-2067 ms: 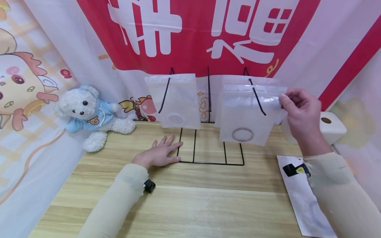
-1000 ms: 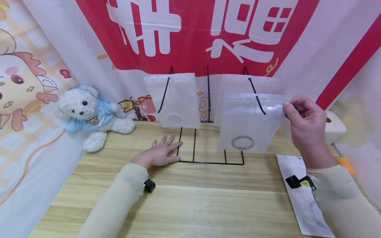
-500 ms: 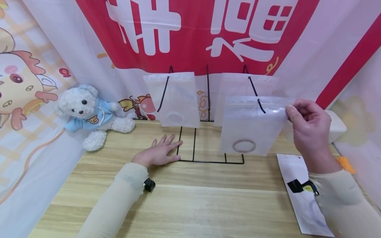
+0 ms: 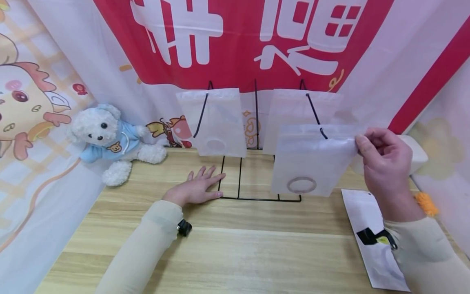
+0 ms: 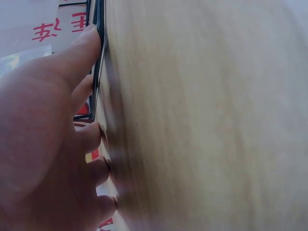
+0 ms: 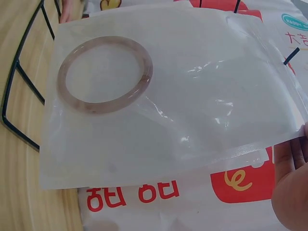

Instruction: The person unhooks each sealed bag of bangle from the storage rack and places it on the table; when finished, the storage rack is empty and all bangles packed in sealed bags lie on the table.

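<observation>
My right hand [image 4: 387,167] pinches the upper right corner of a clear zip bag [image 4: 312,159], with a pale brownish bangle [image 6: 139,89] lying low inside it. The bag hangs near the tip of the right hook [image 4: 313,109] of a black wire rack [image 4: 269,199]. Further back on that same hook is another clear bag [image 4: 277,112]. A third bag [image 4: 224,122], with a faint ring in it, hangs from the left hook. My left hand [image 4: 194,190] rests flat with fingers spread at the left side of the rack's base, thumb and forefinger on the wire.
A white teddy bear [image 4: 147,154] in a blue hoodie sits on the table [image 4: 235,253] at the left. At the right lies a flat white packet [image 4: 367,212], partly under my right arm. Behind my right hand stands a white box [image 4: 416,157], and a printed cloth [image 4: 238,53] hangs behind the rack.
My right hand has drawn the front bag forward and down along the right hook towards its tip, away from the bag behind. The left hand has stayed on the rack's base.
</observation>
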A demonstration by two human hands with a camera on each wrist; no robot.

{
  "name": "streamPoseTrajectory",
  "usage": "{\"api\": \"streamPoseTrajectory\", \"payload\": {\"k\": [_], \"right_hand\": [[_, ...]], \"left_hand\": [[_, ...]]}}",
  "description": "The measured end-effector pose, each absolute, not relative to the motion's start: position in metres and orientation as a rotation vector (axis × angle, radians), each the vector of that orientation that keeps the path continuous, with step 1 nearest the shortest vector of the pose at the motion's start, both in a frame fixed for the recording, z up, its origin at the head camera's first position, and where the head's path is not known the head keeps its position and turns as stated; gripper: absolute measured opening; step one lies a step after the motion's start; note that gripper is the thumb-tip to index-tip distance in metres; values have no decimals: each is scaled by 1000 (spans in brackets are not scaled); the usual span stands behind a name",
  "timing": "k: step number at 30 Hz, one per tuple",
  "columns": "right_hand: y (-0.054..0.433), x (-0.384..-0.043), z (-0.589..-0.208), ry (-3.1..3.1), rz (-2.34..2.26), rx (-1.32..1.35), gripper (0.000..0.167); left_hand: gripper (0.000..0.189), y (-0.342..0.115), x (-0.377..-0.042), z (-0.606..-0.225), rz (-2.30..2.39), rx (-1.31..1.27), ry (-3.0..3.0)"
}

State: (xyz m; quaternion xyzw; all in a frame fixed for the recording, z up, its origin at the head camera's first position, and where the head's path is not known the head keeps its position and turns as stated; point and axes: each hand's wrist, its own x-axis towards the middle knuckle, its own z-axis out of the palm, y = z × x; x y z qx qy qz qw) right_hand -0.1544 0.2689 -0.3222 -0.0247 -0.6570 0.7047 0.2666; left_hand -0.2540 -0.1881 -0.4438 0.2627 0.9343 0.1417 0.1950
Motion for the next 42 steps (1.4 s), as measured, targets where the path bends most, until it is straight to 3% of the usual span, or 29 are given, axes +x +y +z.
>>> {"api": "streamPoseTrajectory", "payload": {"k": [14,29,42], "right_hand": [[267,-144,-325,-1694,1906,-21,16],[268,-129,-323,-1678,1931,-7,24],[271,-109,-324,-1580,1895,-26,15]], "left_hand": [[73,-187,-252,-442,395,732,2620],[80,-195,-263,-459,490,762,2597],[73,-187,-252,-441,395,738,2617]]}}
